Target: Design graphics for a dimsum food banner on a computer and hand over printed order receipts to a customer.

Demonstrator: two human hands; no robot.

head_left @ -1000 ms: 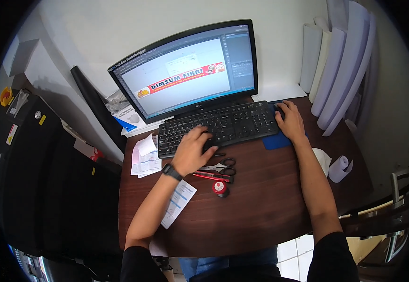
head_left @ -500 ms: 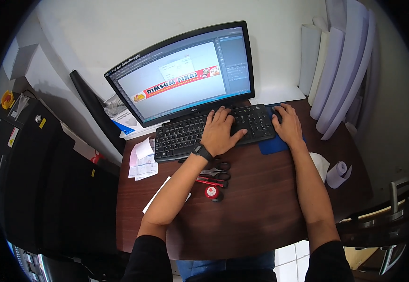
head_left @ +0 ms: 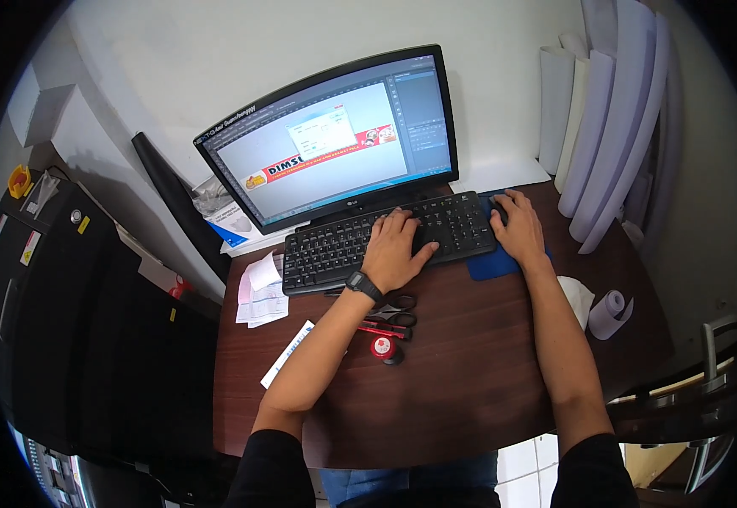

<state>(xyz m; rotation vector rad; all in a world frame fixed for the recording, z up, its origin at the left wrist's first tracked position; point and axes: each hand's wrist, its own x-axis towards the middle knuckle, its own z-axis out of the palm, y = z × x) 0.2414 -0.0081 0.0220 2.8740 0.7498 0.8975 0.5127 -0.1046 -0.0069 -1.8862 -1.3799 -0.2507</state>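
My left hand [head_left: 392,252] lies over the black keyboard [head_left: 326,254], fingers stretched across the keys and thumb pointing right. A dark watch [head_left: 363,286] circles that wrist. At the keyboard's right end, my right hand [head_left: 518,227] wraps over a dark computer mouse [head_left: 499,209], mostly hidden under the fingers, on a blue mouse pad [head_left: 494,264]. Behind the keyboard stands a monitor [head_left: 301,188] displaying a red banner design partly covered by a small white dialog window. Scissors [head_left: 398,315], a red utility knife [head_left: 385,328] and a red-topped round stamp [head_left: 383,347] lie beside my left forearm.
Paper slips [head_left: 263,296] lie left of the keyboard, a white card [head_left: 287,356] nearer. A small paper roll [head_left: 612,315] sits right of my right forearm. Tall paper rolls [head_left: 614,127] lean at the back right. A large black machine [head_left: 89,322] flanks the brown desk [head_left: 462,364].
On the monitor, the dialog window now sits lower and covers part of the banner's lettering. The view has shifted slightly; both hands stay on the keyboard and mouse.
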